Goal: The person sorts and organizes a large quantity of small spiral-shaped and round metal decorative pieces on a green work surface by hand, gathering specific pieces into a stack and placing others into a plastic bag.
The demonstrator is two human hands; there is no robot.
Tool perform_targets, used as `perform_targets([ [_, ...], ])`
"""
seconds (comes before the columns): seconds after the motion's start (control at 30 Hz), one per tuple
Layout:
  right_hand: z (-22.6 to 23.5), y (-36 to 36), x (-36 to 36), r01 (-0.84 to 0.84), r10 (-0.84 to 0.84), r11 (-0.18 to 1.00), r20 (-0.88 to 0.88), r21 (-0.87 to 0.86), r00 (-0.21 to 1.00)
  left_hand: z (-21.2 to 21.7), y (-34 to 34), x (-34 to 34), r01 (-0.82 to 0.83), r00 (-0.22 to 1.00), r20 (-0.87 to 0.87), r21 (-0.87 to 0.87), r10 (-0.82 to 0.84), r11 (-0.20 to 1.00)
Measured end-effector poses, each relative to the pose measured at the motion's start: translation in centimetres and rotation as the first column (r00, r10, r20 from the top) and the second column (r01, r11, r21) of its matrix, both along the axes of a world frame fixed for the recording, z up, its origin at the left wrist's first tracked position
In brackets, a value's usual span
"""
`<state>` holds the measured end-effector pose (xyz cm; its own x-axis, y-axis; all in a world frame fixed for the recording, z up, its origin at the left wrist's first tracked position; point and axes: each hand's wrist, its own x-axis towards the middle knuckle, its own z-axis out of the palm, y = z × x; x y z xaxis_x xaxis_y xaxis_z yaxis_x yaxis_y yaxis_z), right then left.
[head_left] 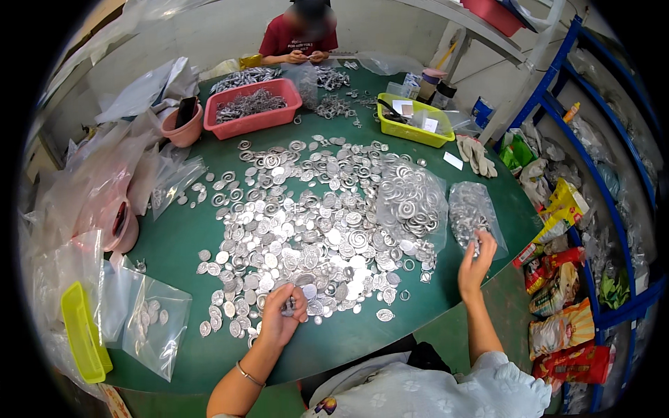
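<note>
My left hand [282, 315] is curled closed at the near edge of a wide heap of silver metal pendants [293, 237]. Small silver metal pieces [288, 306] show between its fingers. On the right, my right hand [477, 263] reaches to a clear plastic bag [488, 202] filled with small silver metal parts. Its fingers are bent in at the bag's near end, and what they pinch is too small to make out. Beside that bag, a larger clear bag of silver spiral pendants [412, 202] rests on the heap.
A pink basin [252, 127] and a yellow-green basket [418, 138] stand farther back on the green table [185, 237]. Clear bags [157, 317] and a yellow-green tray [83, 334] lie left. A co-worker [300, 38] sits across. Blue shelving [592, 153] with packages stands right.
</note>
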<state>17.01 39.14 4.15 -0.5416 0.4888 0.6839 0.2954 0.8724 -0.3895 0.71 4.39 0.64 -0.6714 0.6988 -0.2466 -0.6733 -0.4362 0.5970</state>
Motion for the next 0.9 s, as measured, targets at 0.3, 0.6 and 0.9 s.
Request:
perform_targets([
  [0.3,-0.3,-8.8,-11.4,-0.563,0.67,0.737,0.299,-0.374,0.68,0.0,0.2,0.0,0.017,0.999,-0.052,0.004,-0.016,1.0],
  [0.6,-5.0,-6.0,-17.7,-0.35,0.321,0.937,0.434,-0.015,0.842,0.4,0.5,0.0,0.017,0.999,-0.027,-0.023,-0.018,1.0],
  [0.9,-5.4,-6.6,-17.6,-0.378,0.384,0.923,0.255,-0.074,0.888,0.5,0.6,-0.1,0.026,0.999,-0.032,-0.036,-0.027,0.999],
])
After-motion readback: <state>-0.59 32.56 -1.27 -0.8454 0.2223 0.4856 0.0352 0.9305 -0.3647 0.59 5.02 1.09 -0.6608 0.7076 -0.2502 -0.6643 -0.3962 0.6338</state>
